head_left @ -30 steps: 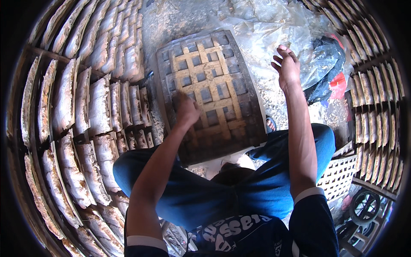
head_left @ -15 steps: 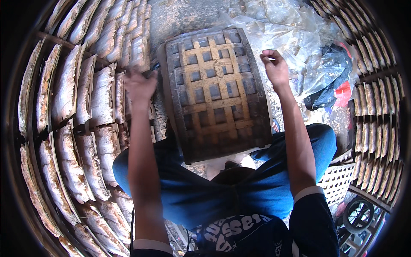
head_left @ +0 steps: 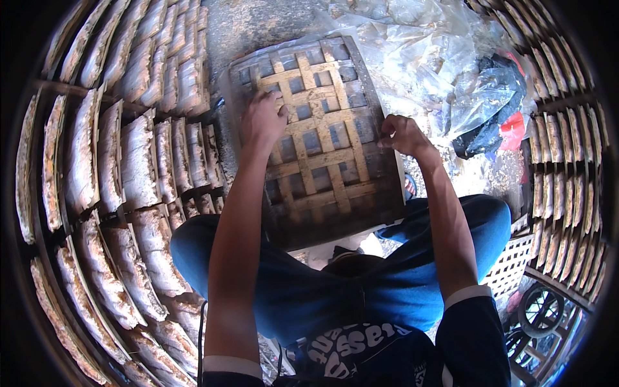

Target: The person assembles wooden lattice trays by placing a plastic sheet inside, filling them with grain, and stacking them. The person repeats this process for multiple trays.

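A lattice tray (head_left: 320, 169) of woven pale strips in a dark frame stands slanted before me, its near edge between my knees. My left hand (head_left: 264, 119) is over the tray's upper left part, its fingers curled in against the strips. Whatever may be in those fingers is hidden. At the tray's right edge my right hand (head_left: 406, 137) is closed, thumb and bent fingers drawn together by the frame. I cannot make out what, if anything, it pinches.
Racks of slanted split pieces with pale, crusty surfaces (head_left: 138, 164) fill the left side; similar rows (head_left: 561, 145) line the right. Crumpled clear plastic sheeting (head_left: 425, 58) lies beyond the tray, beside a black plastic bag (head_left: 490, 106). A white perforated crate (head_left: 509, 264) and a wheel (head_left: 540, 309) are at lower right.
My left hand has moved right, from beside the tray to over its lattice. My right hand has come down and inward to the tray's right edge. The tray appears slightly further left.
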{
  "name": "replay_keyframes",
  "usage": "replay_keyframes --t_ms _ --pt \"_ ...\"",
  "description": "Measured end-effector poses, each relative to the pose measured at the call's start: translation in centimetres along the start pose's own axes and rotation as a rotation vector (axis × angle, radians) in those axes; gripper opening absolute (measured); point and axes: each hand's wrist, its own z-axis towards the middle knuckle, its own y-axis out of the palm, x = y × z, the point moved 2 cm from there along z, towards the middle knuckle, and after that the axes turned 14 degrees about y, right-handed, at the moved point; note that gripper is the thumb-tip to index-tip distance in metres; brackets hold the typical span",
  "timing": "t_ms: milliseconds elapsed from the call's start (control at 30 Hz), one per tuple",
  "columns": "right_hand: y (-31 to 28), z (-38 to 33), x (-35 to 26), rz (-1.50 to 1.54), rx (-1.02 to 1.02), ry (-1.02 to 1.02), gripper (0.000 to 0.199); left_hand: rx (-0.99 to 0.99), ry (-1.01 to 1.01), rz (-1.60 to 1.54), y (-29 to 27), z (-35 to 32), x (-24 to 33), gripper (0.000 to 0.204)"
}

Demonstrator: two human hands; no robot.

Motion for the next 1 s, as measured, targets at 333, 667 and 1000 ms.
replay_keyframes --t_ms 333,667,1000 --pt "1.9 0.0 3.2 0.246 -0.072 0.043 0.033 -0.049 0.045 0.048 4.3 3.3 1.7 0.043" --pt "1.3 0.1 2.2 0.22 -0.128 0.128 0.034 0.086 0.295 0.092 5.0 4.5 2.4 0.028" --pt "1.0 -0.3 2.0 0.147 -0.177 0.141 0.036 0.068 0.398 0.245 7.2 5.0 2.0 0.026"
